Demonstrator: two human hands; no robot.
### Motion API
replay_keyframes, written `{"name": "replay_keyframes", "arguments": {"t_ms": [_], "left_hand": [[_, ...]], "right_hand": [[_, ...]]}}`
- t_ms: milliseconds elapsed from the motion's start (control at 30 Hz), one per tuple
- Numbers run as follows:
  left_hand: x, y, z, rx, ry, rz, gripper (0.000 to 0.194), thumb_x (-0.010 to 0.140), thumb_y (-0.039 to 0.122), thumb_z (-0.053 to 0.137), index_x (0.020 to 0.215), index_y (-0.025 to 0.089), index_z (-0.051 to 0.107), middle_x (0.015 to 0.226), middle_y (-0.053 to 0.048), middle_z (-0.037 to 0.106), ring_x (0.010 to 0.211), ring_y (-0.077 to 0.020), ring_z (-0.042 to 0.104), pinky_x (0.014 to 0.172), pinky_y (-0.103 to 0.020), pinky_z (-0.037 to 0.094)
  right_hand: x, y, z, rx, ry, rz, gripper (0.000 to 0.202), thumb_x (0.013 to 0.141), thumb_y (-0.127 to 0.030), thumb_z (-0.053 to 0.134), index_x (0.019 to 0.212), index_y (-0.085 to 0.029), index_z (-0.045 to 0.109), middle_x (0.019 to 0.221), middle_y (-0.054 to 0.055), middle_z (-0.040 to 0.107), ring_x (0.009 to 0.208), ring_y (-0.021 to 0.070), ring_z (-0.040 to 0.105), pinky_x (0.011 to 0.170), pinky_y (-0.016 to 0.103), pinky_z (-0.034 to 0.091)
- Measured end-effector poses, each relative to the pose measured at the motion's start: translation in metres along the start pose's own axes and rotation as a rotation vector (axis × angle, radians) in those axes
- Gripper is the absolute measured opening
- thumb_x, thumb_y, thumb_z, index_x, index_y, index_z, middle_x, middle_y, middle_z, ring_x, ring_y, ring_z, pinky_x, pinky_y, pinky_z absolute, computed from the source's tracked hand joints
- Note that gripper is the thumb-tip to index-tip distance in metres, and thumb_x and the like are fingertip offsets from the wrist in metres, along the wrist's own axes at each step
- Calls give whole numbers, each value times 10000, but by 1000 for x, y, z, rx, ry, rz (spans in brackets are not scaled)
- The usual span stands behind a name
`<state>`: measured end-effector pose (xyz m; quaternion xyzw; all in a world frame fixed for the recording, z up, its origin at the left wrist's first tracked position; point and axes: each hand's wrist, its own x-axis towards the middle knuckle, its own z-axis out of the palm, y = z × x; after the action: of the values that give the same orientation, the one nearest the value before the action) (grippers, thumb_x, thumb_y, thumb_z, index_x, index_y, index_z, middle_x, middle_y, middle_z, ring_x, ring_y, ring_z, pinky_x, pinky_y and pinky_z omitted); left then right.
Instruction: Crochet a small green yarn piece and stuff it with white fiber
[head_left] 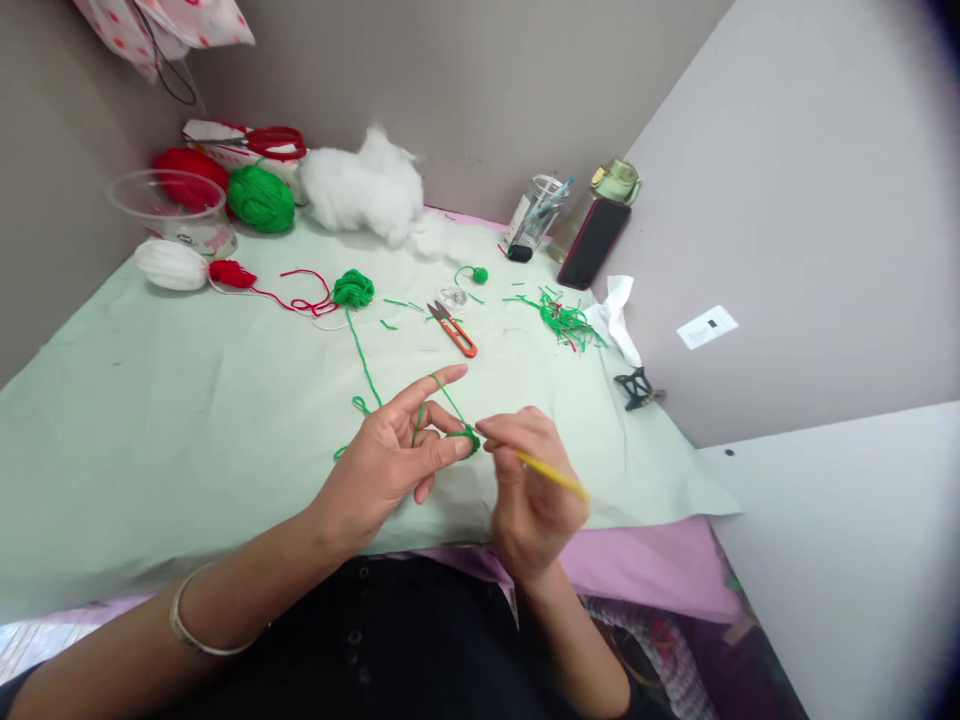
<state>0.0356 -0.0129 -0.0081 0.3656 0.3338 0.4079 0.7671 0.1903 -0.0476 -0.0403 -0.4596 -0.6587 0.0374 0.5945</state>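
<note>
My left hand (pixel 397 445) pinches a small green crochet piece (pixel 472 441) between thumb and fingers. Green yarn (pixel 364 362) runs over its raised index finger and back to a loose green yarn ball (pixel 353 289) on the table. Held like a pencil in my right hand (pixel 536 490) is a crochet hook with a yellow handle (pixel 553 471). Its tip meets the edge of the green piece, though the exact stitch is too small to make out. Beyond my hands lie orange thread snips (pixel 459 337), blades pointing away to the left.
Green yarn scraps (pixel 566 322) lie at the right near a black clip (pixel 637 388). A phone (pixel 596 243) leans by a bottle (pixel 615 180) and a jar (pixel 536 215). White stuffing (pixel 364 185), yarn balls (pixel 261 198) and a clear tub (pixel 169 195) stand along the back.
</note>
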Motion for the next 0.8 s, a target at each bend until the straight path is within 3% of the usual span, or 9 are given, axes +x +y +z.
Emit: {"name": "replay_keyframes", "arguments": {"t_ms": [67,100,133,200,267,333,500,667,800], "left_hand": [[0,0,0,-36,7,-15,712,793,166,882,1453,257,631,796,67,615,461,-9,435,419,-130,384],[1,0,0,-78,0,-52,647,813,183,872,1422,230,658,744,78,576,439,1,382,412,-125,368],[1,1,0,-125,-10,-94,561,838,201,856,1375,201,694,693,91,520,423,11,320,404,-118,346],[2,3,-1,-196,-20,-139,389,880,215,821,1261,161,763,657,100,450,421,24,235,397,-103,303],[2,5,-2,-206,-6,-101,322,886,200,814,1206,179,793,713,80,502,436,33,243,403,-96,295],[2,3,-2,-157,2,-39,359,863,191,835,1217,235,795,818,56,586,458,30,311,419,-105,333],[0,-3,-2,-8,-15,28,439,838,227,864,1263,301,782,892,37,648,591,-40,474,547,-158,485],[-2,-2,-2,23,16,28,386,848,258,851,1230,262,798,899,17,656,664,-73,512,576,-182,475],[0,0,4,-8,57,23,429,814,254,875,1234,236,788,836,30,647,583,-60,443,545,-196,439]], "right_hand": [[-2,3,0,-195,3,-189,247,986,-143,629,1122,-307,752,1034,32,786,871,183,708,903,436,508],[-2,4,-1,-212,17,-211,260,981,-135,633,1126,-313,756,1038,29,790,886,184,710,921,439,505],[-1,4,-2,-169,36,-174,264,988,-133,621,1125,-314,757,1014,22,790,876,178,708,931,435,507],[4,4,-3,49,84,39,244,1020,-156,575,1102,-295,758,929,10,776,832,168,692,894,408,529],[8,1,-4,287,108,247,221,1040,-207,558,1053,-282,765,873,7,755,788,161,670,781,355,539],[10,-1,-2,413,70,344,193,1035,-252,584,1014,-276,775,876,12,754,790,161,668,709,322,531],[7,-1,0,385,7,407,158,1017,-275,628,1012,-262,785,930,18,785,808,152,683,759,321,558],[7,3,-4,447,5,472,186,1032,-306,600,1002,-244,772,924,25,791,735,137,660,718,317,554],[7,0,-1,321,-9,330,184,1033,-234,582,1038,-258,765,916,22,783,770,155,680,732,340,554]]}}
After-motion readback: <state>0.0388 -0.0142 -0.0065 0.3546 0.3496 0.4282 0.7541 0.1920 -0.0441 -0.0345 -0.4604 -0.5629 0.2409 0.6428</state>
